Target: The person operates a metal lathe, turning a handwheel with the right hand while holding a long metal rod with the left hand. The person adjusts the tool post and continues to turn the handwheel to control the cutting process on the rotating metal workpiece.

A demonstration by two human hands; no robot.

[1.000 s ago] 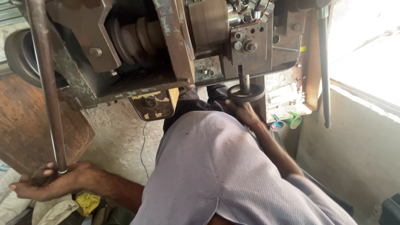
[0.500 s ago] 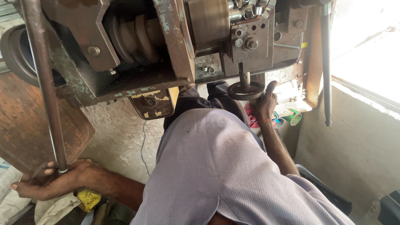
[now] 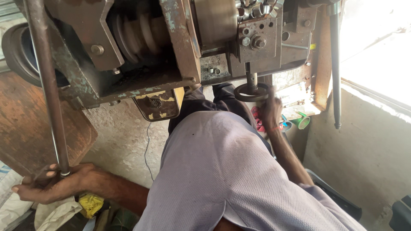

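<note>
Green funnel [image 3: 303, 121], yellow rag [image 3: 90, 204], black cable [image 3: 146, 149], concrete wall [image 3: 364, 158], rusty panel [image 3: 30, 128]

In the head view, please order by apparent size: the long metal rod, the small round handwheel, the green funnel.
1. long metal rod, gripped by the left hand
2. small round handwheel, at the right hand
3. green funnel, farther away, so unsure
</note>
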